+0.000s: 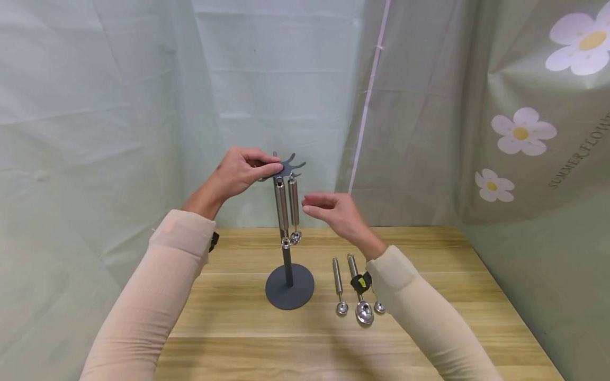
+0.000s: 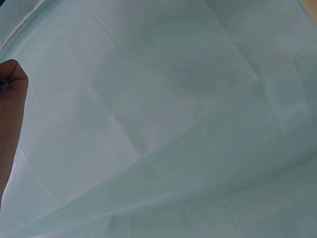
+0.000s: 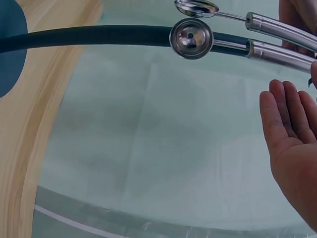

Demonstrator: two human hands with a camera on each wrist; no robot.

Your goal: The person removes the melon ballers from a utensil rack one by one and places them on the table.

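My left hand point(image 1: 245, 172) pinched the rack's hook top point(image 1: 286, 165); right hand point(image 1: 333, 210) hung empty, fingers loosely spread, beside the two hung scoops point(image 1: 287, 209). Risk as I judged it: a bump could've swung them off, or tipped the stand point(image 1: 289, 286).

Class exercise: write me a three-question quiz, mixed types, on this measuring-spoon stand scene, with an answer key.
1. True or false: the right hand grips a spoon.
2. How many steel measuring spoons hang from the dark grey metal stand?
3. The left hand holds: A) the stand's hook top B) its base C) a spoon lying on the wooden table.

Key: 1 false, it is open and empty; 2 two; 3 A.
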